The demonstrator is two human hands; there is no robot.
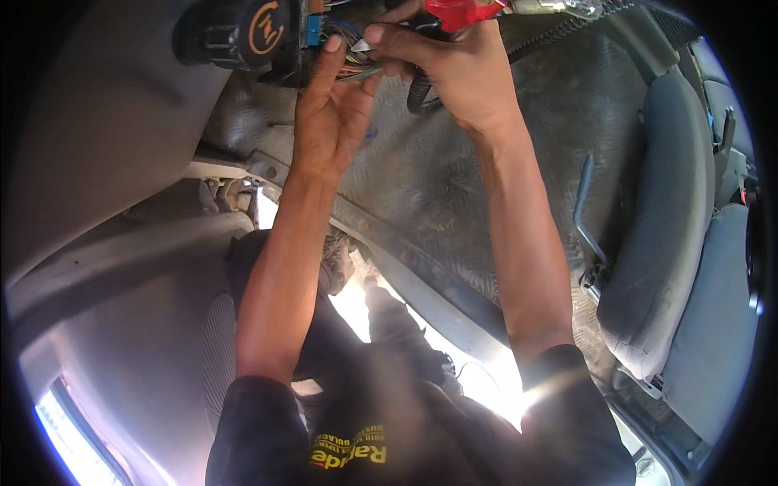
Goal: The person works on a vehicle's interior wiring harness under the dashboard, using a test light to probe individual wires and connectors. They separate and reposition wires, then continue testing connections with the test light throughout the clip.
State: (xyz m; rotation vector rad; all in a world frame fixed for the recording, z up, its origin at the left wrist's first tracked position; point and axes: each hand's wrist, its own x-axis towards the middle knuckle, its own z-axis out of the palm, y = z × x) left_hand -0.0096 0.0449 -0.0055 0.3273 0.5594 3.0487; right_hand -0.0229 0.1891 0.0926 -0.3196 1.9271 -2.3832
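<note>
Wires [355,72] rest cradled in the left hand [331,121], seemingly steadied for the right hand [466,77] just beside them, whose exact hold cannot be told.

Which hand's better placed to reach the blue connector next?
Left, most likely. The left hand has its thumb tip close beside the blue connector, while the right hand sits farther right, with the coloured wires between its thumb and the connector.
</note>
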